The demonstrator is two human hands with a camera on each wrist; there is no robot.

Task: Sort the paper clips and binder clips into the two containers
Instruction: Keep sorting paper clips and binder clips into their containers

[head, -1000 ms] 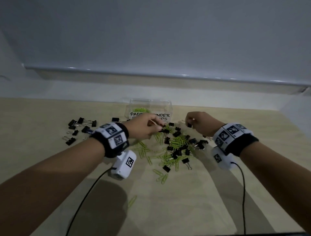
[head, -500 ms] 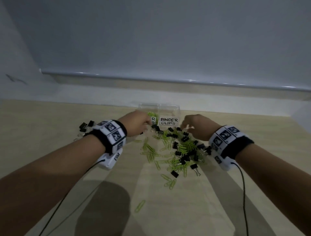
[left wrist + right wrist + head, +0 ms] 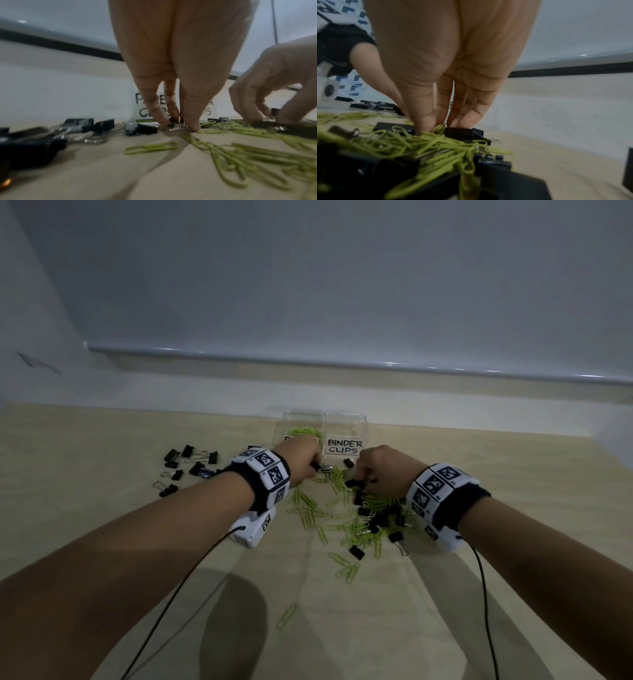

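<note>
Two clear containers stand at the back of the table: the left one [image 3: 297,422] holds green paper clips, the right one [image 3: 346,422] is labelled BINDER CLIPS. In front lies a mixed pile [image 3: 370,515] of green paper clips and black binder clips. My left hand [image 3: 313,465] is down on the table before the left container, its fingertips [image 3: 161,120] pinching a small black binder clip [image 3: 172,120]. My right hand [image 3: 356,477] reaches into the pile's far end. Its thumb and fingers [image 3: 453,120] close on a black binder clip [image 3: 458,133] among green clips.
Several black binder clips [image 3: 188,467] lie apart at the left. A few green paper clips [image 3: 347,568] trail toward me, and one stray [image 3: 287,616] lies nearer. A wall with a ledge [image 3: 342,361] rises close behind the containers. Cables run from both wrists.
My left hand has come down from the paper clip container to the table in front of it. The right hand has dropped lower into the pile.
</note>
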